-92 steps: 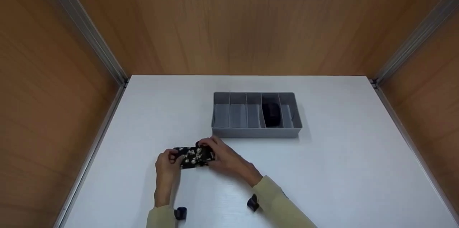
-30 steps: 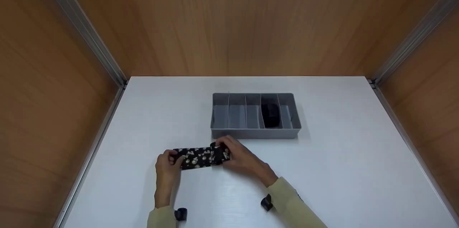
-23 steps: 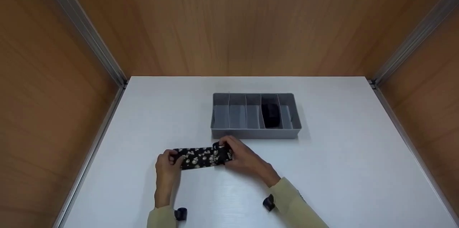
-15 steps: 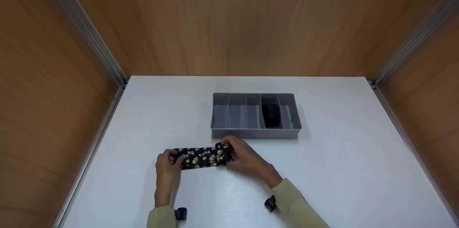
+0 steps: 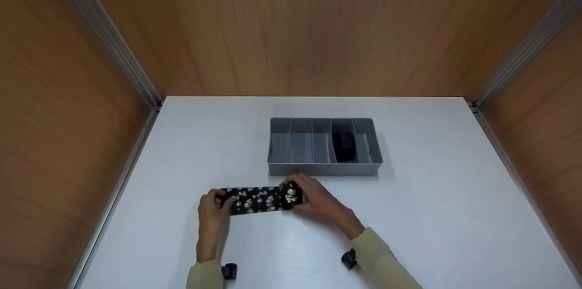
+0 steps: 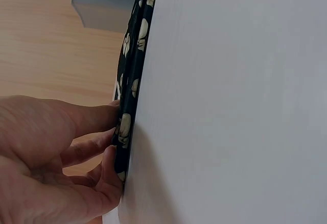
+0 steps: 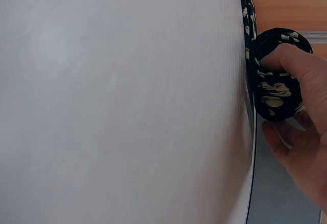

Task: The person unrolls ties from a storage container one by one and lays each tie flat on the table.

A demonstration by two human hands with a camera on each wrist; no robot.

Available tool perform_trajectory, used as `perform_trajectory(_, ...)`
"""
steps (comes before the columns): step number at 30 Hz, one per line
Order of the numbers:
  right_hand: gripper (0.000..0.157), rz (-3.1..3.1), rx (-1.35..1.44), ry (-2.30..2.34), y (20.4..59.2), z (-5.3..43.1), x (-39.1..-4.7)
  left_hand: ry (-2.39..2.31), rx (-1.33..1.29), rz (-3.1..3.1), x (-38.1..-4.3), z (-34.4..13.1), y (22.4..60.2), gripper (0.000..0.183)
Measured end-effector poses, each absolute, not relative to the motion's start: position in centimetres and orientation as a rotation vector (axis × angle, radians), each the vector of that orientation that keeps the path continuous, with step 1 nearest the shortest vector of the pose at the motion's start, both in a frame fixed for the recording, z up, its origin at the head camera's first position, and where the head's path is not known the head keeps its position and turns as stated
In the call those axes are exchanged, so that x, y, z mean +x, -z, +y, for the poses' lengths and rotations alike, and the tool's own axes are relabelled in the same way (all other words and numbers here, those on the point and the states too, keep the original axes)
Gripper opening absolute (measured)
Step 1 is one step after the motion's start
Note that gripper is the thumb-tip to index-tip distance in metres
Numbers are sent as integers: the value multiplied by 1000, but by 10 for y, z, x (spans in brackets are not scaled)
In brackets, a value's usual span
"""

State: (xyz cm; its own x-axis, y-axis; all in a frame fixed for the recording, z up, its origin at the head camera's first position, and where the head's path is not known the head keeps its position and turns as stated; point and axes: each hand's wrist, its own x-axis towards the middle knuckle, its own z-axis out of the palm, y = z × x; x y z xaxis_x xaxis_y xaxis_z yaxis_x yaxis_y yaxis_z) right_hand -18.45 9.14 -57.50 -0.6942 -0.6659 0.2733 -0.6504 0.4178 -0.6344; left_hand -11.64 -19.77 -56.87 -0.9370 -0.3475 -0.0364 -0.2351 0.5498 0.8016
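Note:
A long black cloth strip (image 5: 254, 199) with a cream flower print lies across the white table in front of the tray. In the left wrist view the cloth strip (image 6: 134, 66) is folded flat in layers, and my left hand (image 6: 56, 152) pinches its left end. My left hand (image 5: 212, 211) stays low at the tabletop in the head view. At the other end the strip is wound into a thick roll (image 7: 278, 94), which my right hand (image 7: 306, 117) grips with its fingers on opposite sides. From above, my right hand (image 5: 320, 202) partly covers this roll (image 5: 291, 195).
Behind the hands stands a grey tray (image 5: 323, 169) split into several narrow compartments. A black rolled bundle (image 5: 344, 146) sits in its second compartment from the right. Wood-grain panels (image 5: 313, 30) close off the table's back and both sides.
My right hand has moved right with the roll, and the flat stretch of cloth strip between my hands has grown longer. The left hand has kept its place on the left end.

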Motion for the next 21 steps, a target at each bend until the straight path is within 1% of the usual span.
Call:
perform_trajectory(5, 64, 2622, -1240, 1171, 576, 95, -185, 1359, 513, -2645, -116, -199, 569, 25)
perform_trajectory(15, 62, 2578, -1172, 1210, 575, 100, -184, 1365, 503, -2642, -114, -199, 567, 24)
perform_trajectory(21, 64, 2531, -1176, 1260, 575, 108, -181, 1380, 503, -2648, -115, -195, 567, 26)
